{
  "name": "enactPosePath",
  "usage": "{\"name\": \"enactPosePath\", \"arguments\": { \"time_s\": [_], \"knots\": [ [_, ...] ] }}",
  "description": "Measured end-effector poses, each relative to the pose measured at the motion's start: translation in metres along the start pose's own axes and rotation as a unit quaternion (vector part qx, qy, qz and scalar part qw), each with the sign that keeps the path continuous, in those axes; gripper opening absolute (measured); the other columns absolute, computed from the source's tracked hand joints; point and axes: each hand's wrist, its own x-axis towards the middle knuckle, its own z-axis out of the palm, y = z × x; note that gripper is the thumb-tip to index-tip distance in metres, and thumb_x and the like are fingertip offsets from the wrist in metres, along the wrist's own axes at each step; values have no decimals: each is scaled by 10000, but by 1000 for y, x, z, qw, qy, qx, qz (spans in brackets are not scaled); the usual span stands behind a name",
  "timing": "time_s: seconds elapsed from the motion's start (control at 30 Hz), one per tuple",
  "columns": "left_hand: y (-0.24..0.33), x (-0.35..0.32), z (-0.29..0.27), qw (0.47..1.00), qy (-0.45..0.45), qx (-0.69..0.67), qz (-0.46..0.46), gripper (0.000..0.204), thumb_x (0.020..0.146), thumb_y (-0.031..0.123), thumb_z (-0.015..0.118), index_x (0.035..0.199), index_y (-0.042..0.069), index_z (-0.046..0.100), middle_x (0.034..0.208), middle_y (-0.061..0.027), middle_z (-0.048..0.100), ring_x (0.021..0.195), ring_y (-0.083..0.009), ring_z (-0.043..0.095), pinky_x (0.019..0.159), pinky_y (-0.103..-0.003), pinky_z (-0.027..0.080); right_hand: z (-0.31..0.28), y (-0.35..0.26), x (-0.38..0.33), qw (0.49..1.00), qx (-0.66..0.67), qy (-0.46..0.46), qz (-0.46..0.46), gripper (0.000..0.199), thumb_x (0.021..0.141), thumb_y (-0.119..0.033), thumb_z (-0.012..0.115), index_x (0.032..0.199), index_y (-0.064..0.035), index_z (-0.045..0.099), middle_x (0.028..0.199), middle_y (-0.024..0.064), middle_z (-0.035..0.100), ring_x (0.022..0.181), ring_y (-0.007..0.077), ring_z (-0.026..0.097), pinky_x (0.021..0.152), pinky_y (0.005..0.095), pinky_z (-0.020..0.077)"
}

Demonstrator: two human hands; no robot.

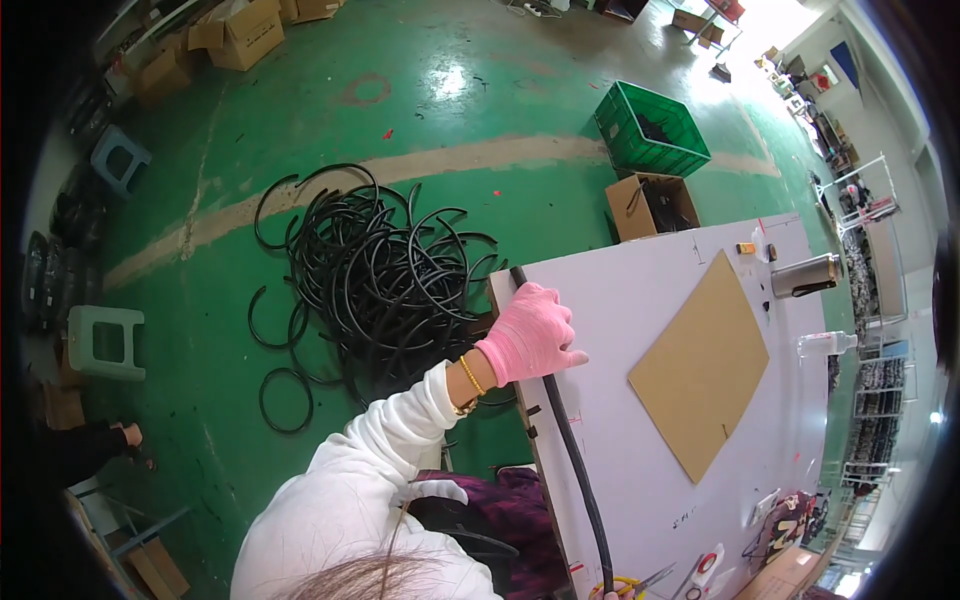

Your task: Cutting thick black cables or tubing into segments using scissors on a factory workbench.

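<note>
Operating from afar, I clasp the black tube (570, 445) in my pink-gloved left hand (530, 332); its length runs nearside of the grip toward yellow-handled scissors (652, 580) (right hand (622, 595) mostly cropped, hold unreadable). Best kept straight, untwisted, flat on the tabletop (620, 290).

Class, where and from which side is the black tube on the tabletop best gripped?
Probably grip the black tube midway, from above: there it lies slender and uncovered on the pale tabletop, while the left hand covers a part near its far end.
</note>
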Motion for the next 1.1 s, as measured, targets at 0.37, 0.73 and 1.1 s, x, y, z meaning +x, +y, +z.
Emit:
{"name": "enactPosePath", "arguments": {
  "time_s": [0.37,0.73,1.1],
  "knots": [
    [-6,-6,-5,997,47,-38,55,373,685,393,745,503,97,608,582,-7,533,712,-230,527,781,-363,387,-3,14,0,998,19,-52,-11,100,873,-99,540,948,-55,589,725,2,555,571,76,462,511,208,377],
    [-4,-4,-4,995,67,-35,62,348,658,361,771,495,109,595,574,3,529,694,-222,532,741,-362,395,-5,15,5,996,45,-78,-2,99,875,-76,551,966,-54,585,736,21,584,565,78,477,493,201,365],
    [12,0,-6,1000,-12,18,-10,385,700,402,753,948,123,658,1044,-74,600,1020,-278,541,903,-405,389,-8,36,-8,998,38,-50,-16,90,888,-100,598,965,-57,584,724,-14,553,577,52,465,503,201,359]
  ]
}}
